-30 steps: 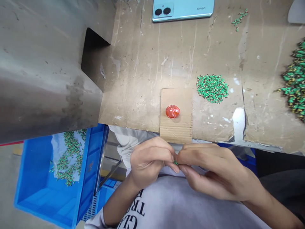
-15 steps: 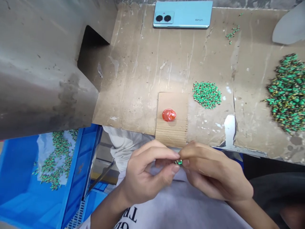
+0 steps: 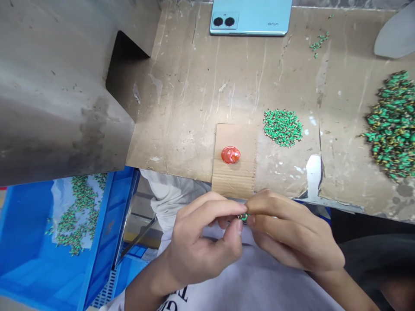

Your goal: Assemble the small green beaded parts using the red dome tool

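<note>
My left hand [image 3: 201,244] and my right hand [image 3: 292,233] meet just below the table's front edge, over my white shirt. Both pinch a tiny green part [image 3: 244,217] between their fingertips. A small pile of the same green parts [image 3: 282,127] lies on the cardboard-covered table [image 3: 194,108], above my right hand. A bigger heap of green parts [image 3: 394,125] lies at the right edge. A red round cap [image 3: 230,155] sits on a cardboard strip [image 3: 235,177] right above my hands.
A light blue phone [image 3: 251,18] lies face down at the table's far edge. A grey metal chute [image 3: 58,86] fills the left side. Below it, a blue crate [image 3: 97,242] holds more green parts [image 3: 76,216]. A few stray parts [image 3: 317,42] lie top right.
My hands have shifted slightly while still pinching the green part together; my left thumb and fingers have turned a little. The camera view has drifted, bringing the big heap at right further in.
</note>
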The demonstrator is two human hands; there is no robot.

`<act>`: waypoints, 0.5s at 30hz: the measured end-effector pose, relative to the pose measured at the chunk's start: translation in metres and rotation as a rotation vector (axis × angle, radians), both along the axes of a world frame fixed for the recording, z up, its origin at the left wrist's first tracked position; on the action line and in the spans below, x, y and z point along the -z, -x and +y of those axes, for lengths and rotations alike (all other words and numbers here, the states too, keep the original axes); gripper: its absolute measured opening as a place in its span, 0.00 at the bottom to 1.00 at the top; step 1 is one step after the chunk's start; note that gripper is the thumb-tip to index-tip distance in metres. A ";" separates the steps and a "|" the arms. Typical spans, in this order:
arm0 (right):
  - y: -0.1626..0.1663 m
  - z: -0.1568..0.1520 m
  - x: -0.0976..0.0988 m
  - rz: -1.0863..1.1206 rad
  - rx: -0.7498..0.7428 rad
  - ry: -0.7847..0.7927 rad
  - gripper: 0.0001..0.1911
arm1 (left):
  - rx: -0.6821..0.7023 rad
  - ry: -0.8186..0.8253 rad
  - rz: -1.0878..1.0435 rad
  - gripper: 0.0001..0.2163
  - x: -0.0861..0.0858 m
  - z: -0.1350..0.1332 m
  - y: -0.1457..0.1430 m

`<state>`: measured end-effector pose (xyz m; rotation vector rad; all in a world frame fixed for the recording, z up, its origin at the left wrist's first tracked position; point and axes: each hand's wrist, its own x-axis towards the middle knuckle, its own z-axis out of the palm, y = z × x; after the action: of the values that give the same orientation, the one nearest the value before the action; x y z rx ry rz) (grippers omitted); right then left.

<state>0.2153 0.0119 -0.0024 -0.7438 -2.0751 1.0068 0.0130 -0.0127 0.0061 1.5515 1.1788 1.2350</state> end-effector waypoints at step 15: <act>0.004 -0.003 0.005 -0.041 0.029 -0.095 0.12 | -0.027 0.345 -0.107 0.05 -0.010 0.002 0.000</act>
<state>0.2115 0.0086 -0.0076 -0.7493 -2.1254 0.8769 0.0135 -0.0105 0.0164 1.2041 1.2697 1.0530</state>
